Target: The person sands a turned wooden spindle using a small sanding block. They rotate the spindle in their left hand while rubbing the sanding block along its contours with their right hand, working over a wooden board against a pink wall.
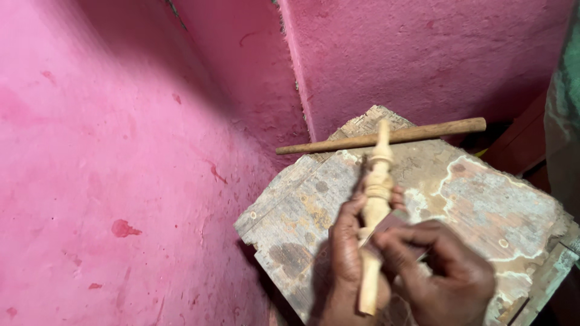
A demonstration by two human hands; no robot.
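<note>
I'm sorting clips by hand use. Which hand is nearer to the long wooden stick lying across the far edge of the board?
Left. The left hand grips the turned wooden spindle with its fingertips further up toward the stick; the right hand sits lower, pressing a small flat piece against the spindle.

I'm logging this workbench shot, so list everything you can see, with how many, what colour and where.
turned wooden spindle: one, pale wood, upright over the board at centre, held in both hands
small flat piece: one, pinkish grey, pressed against the spindle's side; too blurred to tell what it is
wooden stick: one, brown, lying across the board's far edge
worn board: one, grey and tan with peeling patches, lower right
wall: pink, rough plaster, fills the left and top
left hand: one, wrapped around the spindle's lower half
right hand: one, fingers holding the flat piece to the spindle
</note>
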